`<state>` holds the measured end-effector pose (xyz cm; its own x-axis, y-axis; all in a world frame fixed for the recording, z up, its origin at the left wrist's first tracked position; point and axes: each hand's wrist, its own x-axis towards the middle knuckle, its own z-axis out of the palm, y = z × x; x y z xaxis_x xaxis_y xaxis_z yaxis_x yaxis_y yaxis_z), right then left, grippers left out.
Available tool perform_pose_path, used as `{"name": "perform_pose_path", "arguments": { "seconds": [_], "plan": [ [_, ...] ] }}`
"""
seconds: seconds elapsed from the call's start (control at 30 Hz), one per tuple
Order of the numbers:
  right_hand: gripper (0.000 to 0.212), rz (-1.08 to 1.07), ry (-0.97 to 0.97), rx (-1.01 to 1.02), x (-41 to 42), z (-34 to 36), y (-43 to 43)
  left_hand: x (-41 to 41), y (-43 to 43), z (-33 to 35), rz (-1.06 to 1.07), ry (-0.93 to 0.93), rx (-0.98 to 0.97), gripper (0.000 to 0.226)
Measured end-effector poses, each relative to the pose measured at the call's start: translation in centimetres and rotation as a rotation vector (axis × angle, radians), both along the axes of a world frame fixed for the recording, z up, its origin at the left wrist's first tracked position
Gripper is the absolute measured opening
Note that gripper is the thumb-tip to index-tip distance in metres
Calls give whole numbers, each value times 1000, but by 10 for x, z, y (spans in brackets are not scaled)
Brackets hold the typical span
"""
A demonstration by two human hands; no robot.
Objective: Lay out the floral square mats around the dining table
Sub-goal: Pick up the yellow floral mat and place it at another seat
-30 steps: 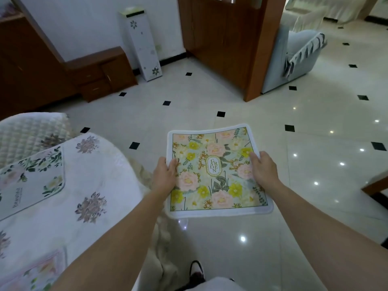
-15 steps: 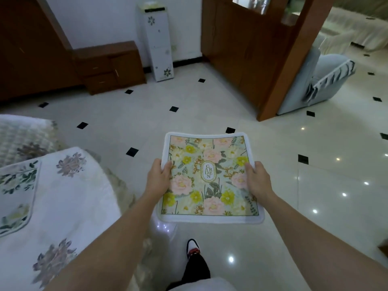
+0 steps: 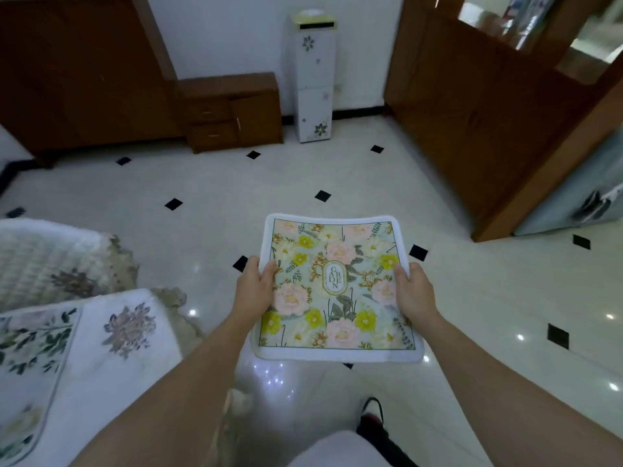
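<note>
I hold a square floral mat [image 3: 337,288] flat in front of me over the tiled floor; it has pink and yellow flowers, a white border and an oval "GARDEN" label. My left hand [image 3: 254,284] grips its left edge and my right hand [image 3: 413,291] grips its right edge, thumbs on top. The dining table [image 3: 111,375], under a white flowered cloth, lies at lower left. Another floral mat [image 3: 30,358] with green leaves lies on it near the left frame edge.
A padded chair [image 3: 43,261] with a quilted cover stands beyond the table at left. Ahead are a low wooden cabinet [image 3: 232,109], a white floral stand [image 3: 313,75] and a wooden partition [image 3: 488,106] at right. My shoe [image 3: 372,412] shows below.
The view has swung left and forward: the cabinet and white stand now sit ahead, and the table has slid toward the lower left. Both hands keep the same grip on the mat.
</note>
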<state>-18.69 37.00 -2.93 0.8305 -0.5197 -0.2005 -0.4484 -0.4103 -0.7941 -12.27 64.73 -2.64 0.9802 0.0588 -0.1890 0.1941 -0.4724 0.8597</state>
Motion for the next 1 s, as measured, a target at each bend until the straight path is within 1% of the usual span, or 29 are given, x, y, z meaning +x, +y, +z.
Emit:
{"name": "perform_pose_path", "arguments": {
  "seconds": [0.2,0.33,0.47,0.6,0.8,1.0],
  "plan": [
    [30,78,-2,20,117,-8,-7,90,-3,-8,92,-2,41,27],
    [25,132,-2,75,208,-14,-18,163,-13,-5,171,0,39,27],
    [26,198,-4,126,305,-12,-22,240,-18,7,250,12,60,27],
    [27,317,13,132,400,-2,-15,304,-14,21,349,5,86,27],
    [27,512,30,134,500,-1,33,350,24,20,538,33,93,29],
    [28,675,27,99,581,-6,115,392,93,11,670,41,108,30]
  ]
}}
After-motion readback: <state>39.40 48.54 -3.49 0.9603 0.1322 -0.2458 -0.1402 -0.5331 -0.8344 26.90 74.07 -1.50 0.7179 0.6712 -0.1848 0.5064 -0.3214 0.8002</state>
